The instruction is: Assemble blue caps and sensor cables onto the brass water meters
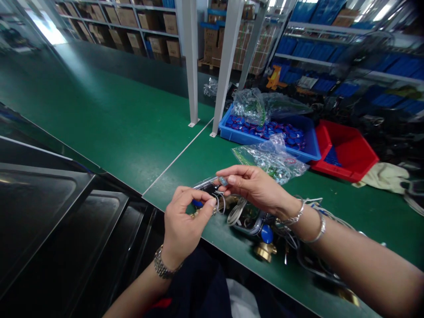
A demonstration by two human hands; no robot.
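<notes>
My right hand (253,187) pinches a small pale blue-grey piece (223,180) between thumb and fingers, above the green bench. It looks like the pale pieces in the clear plastic bag (273,161) just behind that hand. Close by on the left, my left hand (187,221) has thumb and index finger pressed together; whatever lies between them is too small to make out. Beneath the hands, white cables (236,214) loop around metal fittings. A blue round cap (266,234) sits above a brass fitting (265,251) near the bench's front edge.
A blue tray (268,142) holds many blue round caps and more plastic bags. To its right stands a red bin (351,154) with small blue parts, beside a pale glove (386,176). White posts (190,66) rise from the bench (109,119). Dark panels (66,229) stand at left.
</notes>
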